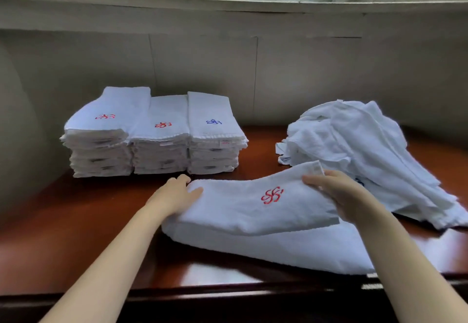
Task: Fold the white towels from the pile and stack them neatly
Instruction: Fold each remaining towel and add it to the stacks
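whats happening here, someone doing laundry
A person is folding white towels on a dark wooden table. Both hands hold one towel with a red emblem: the left hand grips its left end and the right hand its right end, partway through a fold. Three neat stacks of folded towels sit at the back left, and a loose pile of unfolded towels waits on the right.

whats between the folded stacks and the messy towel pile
Head view: bare wooden tabletop separates the three folded stacks from the unfolded pile; nothing sits in that gap.
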{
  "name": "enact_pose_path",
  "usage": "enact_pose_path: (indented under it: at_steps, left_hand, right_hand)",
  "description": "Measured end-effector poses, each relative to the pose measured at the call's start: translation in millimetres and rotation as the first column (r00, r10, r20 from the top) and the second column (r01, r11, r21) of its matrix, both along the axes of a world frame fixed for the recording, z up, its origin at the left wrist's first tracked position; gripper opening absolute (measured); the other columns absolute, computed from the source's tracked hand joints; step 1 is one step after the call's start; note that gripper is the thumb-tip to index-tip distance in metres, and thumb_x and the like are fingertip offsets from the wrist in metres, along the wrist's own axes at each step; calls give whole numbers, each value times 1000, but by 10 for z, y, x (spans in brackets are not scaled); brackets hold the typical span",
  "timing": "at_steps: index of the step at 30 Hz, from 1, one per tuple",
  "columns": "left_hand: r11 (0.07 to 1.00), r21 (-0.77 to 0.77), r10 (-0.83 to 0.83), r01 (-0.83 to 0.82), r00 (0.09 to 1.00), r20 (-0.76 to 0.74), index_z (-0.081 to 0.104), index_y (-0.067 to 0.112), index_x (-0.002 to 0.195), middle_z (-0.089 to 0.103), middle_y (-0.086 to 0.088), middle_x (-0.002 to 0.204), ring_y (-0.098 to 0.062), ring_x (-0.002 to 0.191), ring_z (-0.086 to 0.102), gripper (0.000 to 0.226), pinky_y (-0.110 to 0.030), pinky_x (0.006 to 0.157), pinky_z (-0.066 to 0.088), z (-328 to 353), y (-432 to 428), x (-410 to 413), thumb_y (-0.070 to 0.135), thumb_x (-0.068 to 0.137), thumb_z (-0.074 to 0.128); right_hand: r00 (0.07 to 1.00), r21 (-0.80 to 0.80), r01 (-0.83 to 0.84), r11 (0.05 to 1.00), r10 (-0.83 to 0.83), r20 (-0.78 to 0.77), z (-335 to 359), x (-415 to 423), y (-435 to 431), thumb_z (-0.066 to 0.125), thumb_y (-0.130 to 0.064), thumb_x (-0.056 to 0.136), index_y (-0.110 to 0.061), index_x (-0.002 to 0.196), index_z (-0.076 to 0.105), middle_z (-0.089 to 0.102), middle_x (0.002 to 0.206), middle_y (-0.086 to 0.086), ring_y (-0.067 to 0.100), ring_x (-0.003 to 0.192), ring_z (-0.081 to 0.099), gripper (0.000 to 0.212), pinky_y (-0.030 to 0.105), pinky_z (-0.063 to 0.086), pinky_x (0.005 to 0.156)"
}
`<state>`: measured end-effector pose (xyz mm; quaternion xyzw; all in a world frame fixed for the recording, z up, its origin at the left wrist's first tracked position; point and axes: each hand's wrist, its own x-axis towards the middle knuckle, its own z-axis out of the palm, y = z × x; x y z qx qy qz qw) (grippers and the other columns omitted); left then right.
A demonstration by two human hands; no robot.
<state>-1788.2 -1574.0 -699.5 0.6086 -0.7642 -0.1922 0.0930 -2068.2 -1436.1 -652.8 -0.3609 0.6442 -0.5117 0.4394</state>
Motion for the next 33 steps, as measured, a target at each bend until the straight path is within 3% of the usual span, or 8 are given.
enact_pose_path:
  at_steps: [5,8,11,18,20,25,29,33]
  left_hand:
    - [977,213,47,-20,991,-125,43,13,133,56,-1,125,-19,104,54,64,-31,78,37,-74,-42,-135,61,91,41]
    - [976,219,42,-16,993,-114,43,9,135,56,-5,131,-24,114,54,70,-33,86,40,-132,-32,-194,62,89,42]
    - [984,175,46,-37,998,-50,37,9,142,50,-7,139,-26,124,50,73,-35,100,39,-189,-9,-255,60,90,42]
    - [959,283,6,1,1000,-24,32,14,145,45,-3,144,-25,124,49,96,-35,102,38,-159,-29,-179,79,76,46]
    - [924,381,-4,21,999,-45,28,17,146,46,-2,142,-25,118,53,106,-40,101,43,-139,-29,-131,83,66,51]
    - [952,253,-192,175,980,44,32,18,142,51,4,132,-17,113,53,115,-33,97,42,-225,23,-53,82,51,59]
    - [986,77,-147,149,989,-34,23,26,146,55,-3,132,-23,111,54,106,-30,88,40,-270,29,-22,70,62,71]
    - [981,-135,120,-141,980,-156,20,27,147,58,-17,128,-37,117,53,83,-43,97,42,-241,-93,105,63,81,58]
  right_hand:
    - [987,25,156,987,-157,30,-4,-333,228,57,-9,91,1,93,65,70,66,14,22,53,67,14,27,55,47]
    - [980,125,172,977,-156,-124,-219,-426,285,56,-5,90,7,101,65,69,79,19,28,65,65,19,33,52,64]
    - [938,263,179,948,-84,-338,-415,-457,294,57,-6,89,5,103,64,65,88,19,28,73,60,20,31,47,65]
    - [986,225,152,962,-133,-97,-297,-620,306,59,-3,85,5,99,65,67,79,18,28,64,64,17,31,52,61]
    - [977,290,106,951,-46,-207,-331,-620,309,59,0,84,5,100,64,65,85,20,30,73,63,17,33,51,66]
    - [789,551,125,825,253,-559,-375,-631,310,69,-10,81,-3,110,52,61,97,17,31,79,64,35,37,56,69]
    - [423,272,97,957,208,-882,-383,-506,211,70,-24,81,-15,135,39,49,122,11,26,109,51,63,31,41,88]
    - [413,278,-252,927,363,-835,-549,-18,23,57,-40,91,-25,136,42,51,132,3,19,121,48,49,23,34,93]
